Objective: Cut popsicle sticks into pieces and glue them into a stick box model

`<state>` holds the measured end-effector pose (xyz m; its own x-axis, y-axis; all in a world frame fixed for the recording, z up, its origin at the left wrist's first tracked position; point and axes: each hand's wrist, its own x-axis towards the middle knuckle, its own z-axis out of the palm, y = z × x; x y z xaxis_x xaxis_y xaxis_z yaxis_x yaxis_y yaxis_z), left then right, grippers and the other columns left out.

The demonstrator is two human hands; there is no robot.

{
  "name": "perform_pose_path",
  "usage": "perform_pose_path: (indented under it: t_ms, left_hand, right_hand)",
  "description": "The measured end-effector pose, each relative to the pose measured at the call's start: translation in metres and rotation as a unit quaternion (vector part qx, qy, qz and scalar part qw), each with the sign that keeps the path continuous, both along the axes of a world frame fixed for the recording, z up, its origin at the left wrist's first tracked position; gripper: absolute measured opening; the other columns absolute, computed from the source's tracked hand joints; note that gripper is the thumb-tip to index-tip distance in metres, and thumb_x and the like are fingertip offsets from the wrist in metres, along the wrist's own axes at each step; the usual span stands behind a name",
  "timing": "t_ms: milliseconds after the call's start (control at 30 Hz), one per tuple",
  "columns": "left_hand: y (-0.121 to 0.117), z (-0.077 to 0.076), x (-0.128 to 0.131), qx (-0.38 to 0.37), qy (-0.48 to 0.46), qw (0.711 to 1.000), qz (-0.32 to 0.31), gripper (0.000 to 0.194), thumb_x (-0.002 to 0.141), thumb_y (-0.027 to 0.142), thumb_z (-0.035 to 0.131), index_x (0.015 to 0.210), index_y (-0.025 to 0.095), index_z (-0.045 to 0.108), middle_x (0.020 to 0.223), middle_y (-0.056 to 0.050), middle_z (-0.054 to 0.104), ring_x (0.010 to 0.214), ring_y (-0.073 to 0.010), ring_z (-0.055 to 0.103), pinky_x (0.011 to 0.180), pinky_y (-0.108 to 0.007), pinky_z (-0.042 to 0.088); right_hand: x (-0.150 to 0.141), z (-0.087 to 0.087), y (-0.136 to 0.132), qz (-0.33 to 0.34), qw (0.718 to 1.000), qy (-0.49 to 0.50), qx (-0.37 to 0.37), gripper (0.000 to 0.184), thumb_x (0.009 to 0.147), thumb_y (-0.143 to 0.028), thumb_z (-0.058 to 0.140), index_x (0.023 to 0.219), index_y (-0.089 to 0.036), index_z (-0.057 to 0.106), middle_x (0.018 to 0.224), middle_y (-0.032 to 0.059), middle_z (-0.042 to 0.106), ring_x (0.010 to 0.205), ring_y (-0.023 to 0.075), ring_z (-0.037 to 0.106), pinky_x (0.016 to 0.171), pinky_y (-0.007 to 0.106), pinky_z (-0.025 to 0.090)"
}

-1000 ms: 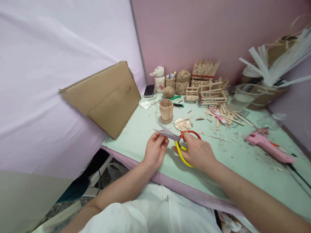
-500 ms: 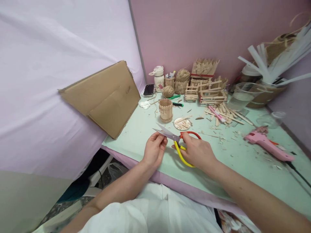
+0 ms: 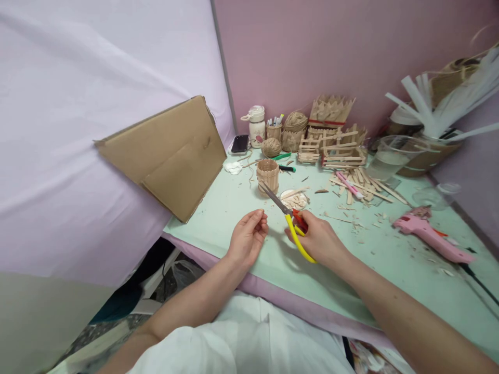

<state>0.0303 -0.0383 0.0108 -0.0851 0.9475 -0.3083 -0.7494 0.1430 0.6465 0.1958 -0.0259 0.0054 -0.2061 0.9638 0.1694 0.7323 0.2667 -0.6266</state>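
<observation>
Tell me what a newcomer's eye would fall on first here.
Probably the scissors, with red and yellow handles, held in the right hand above the pale green table. Next, likely, the pink glue gun lying at the right, then the large brown cardboard at the left.

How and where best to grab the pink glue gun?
By the long handle, I'd say, from above, fingers wrapping its sides: the pink glue gun lies flat, handle running toward the near right. Keep off the cord at its end.
</observation>
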Motion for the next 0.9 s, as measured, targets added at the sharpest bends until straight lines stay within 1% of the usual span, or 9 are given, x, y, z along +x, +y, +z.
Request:
perform_pose_path:
  t_ms: [100, 267, 400, 567, 700, 900]
  left_hand:
    - [0.001, -0.001, -0.002, 0.004, 0.010, 1.000, 0.001, 0.016, 0.063, 0.017, 0.075, 0.073, 0.010, 0.064, 0.068, -0.001, 0.060, 0.059, -0.0034, 0.053, 0.056, -0.013, 0.044]
    - [0.003, 0.000, -0.009, 0.025, 0.056, 0.998, 0.006, 0.018, 0.063, 0.021, 0.075, 0.075, 0.012, 0.064, 0.068, 0.000, 0.059, 0.060, -0.0039, 0.054, 0.057, -0.014, 0.044]
    - [0.005, 0.001, -0.018, 0.043, 0.112, 0.993, 0.014, 0.019, 0.063, 0.025, 0.074, 0.075, 0.015, 0.063, 0.072, 0.000, 0.062, 0.064, -0.0063, 0.057, 0.061, -0.018, 0.046]
    - [0.006, 0.002, -0.023, 0.083, 0.162, 0.983, 0.009, 0.017, 0.063, 0.026, 0.073, 0.073, 0.016, 0.063, 0.076, -0.001, 0.063, 0.072, -0.0103, 0.061, 0.066, -0.022, 0.048]
    - [0.005, 0.003, -0.023, 0.110, 0.183, 0.977, 0.001, 0.013, 0.065, 0.023, 0.071, 0.074, 0.016, 0.065, 0.077, -0.001, 0.063, 0.074, -0.0102, 0.060, 0.070, -0.023, 0.050]
    - [0.004, 0.006, -0.023, 0.115, 0.181, 0.977, 0.004, 0.012, 0.063, 0.018, 0.070, 0.073, 0.016, 0.064, 0.075, 0.001, 0.062, 0.072, -0.0093, 0.059, 0.071, -0.023, 0.050]
  right_hand:
    - [0.000, -0.001, -0.001, 0.013, 1.000, 0.013, 0.019, 0.018, 0.071, -0.034, 0.054, 0.080, -0.022, 0.044, 0.063, -0.0031, 0.054, 0.051, 0.0128, 0.049, 0.050, 0.023, 0.034]
    - [0.000, -0.003, -0.003, 0.050, 0.997, 0.035, 0.046, 0.028, 0.072, -0.033, 0.055, 0.095, -0.020, 0.047, 0.071, -0.0021, 0.056, 0.055, 0.0120, 0.050, 0.054, 0.023, 0.037]
    - [0.000, -0.003, -0.005, 0.066, 0.995, 0.038, 0.066, 0.029, 0.073, -0.038, 0.057, 0.095, -0.021, 0.048, 0.073, -0.0012, 0.056, 0.054, 0.0113, 0.048, 0.053, 0.023, 0.036]
    - [0.002, 0.000, -0.006, 0.075, 0.993, 0.008, 0.087, 0.033, 0.074, -0.043, 0.058, 0.097, -0.020, 0.052, 0.067, -0.0008, 0.055, 0.057, 0.0133, 0.050, 0.054, 0.023, 0.035]
    - [0.003, 0.001, -0.006, 0.082, 0.991, -0.012, 0.107, 0.031, 0.075, -0.044, 0.057, 0.096, -0.020, 0.054, 0.064, -0.0014, 0.053, 0.057, 0.0132, 0.049, 0.054, 0.023, 0.034]
    - [0.003, 0.004, -0.006, 0.087, 0.988, -0.032, 0.120, 0.032, 0.078, -0.046, 0.053, 0.093, -0.019, 0.057, 0.063, -0.0006, 0.053, 0.057, 0.0132, 0.050, 0.053, 0.022, 0.034]
